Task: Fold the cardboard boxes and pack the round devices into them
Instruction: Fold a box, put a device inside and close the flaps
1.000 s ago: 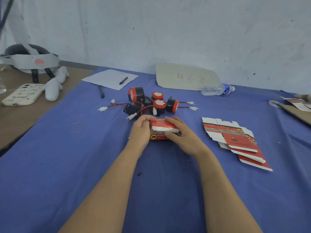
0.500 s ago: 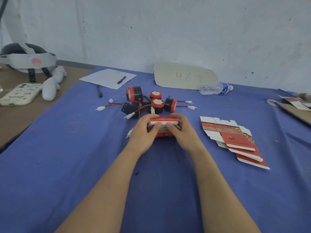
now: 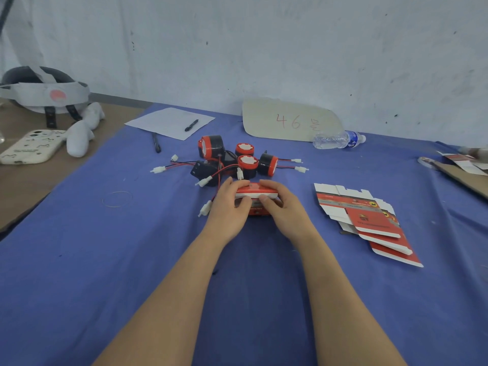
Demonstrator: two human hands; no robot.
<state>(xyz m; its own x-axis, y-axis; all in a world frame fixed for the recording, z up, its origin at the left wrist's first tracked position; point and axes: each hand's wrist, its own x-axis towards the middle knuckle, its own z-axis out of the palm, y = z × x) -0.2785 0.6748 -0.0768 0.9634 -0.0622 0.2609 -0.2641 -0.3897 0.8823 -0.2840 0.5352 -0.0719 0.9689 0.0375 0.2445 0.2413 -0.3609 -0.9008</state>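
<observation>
Your left hand (image 3: 227,208) and right hand (image 3: 286,211) grip the red-and-white cardboard box (image 3: 256,192) from its two ends. The fingers curl over its far top edge and the thumbs press the near flap, apparently to tuck it shut while the box is braced on the table (image 3: 105,260). The box sits mid-table, directly ahead of you. A white plug (image 3: 205,209) on a red wire lies beside your left hand; whether it leads into the box cannot be told. Just beyond lie the round devices (image 3: 247,162), clustered with their leads trailing outward. Well to the right, the unfolded boxes (image 3: 369,223) lie flat and overlapped, seemingly staged for later folding.
</observation>
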